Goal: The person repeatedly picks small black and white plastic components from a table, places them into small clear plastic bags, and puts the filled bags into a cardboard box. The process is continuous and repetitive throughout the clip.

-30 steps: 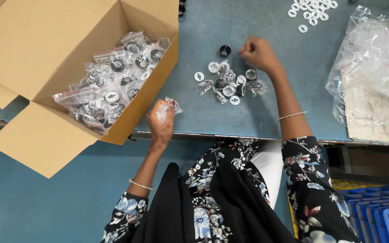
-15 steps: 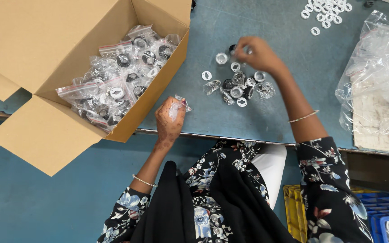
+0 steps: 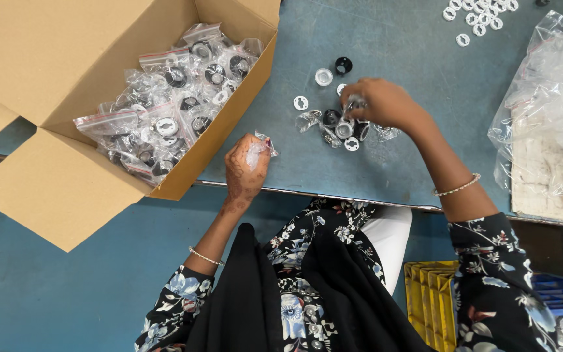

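Observation:
My left hand [image 3: 245, 168] is closed around a small clear plastic bag [image 3: 260, 146] near the table's front edge, just right of the cardboard box [image 3: 66, 85]. My right hand [image 3: 382, 104] reaches over a little heap of small round black, white and clear parts [image 3: 340, 127] on the blue table [image 3: 386, 45], its fingertips pinching one small part [image 3: 353, 102] at the heap's top. A black ring [image 3: 343, 64], a clear cap [image 3: 323, 77] and a white washer [image 3: 300, 102] lie loose beside the heap.
The open box holds several sealed clear bags of parts [image 3: 164, 111]. More white rings [image 3: 480, 14] lie at the table's far edge. A crumpled pile of empty plastic bags [image 3: 548, 111] sits at the right. Yellow and blue trays [image 3: 438, 293] stand below the table.
My right hand drew back from the far parts to the heap and pinched a small part. The left hand stayed put with the bag.

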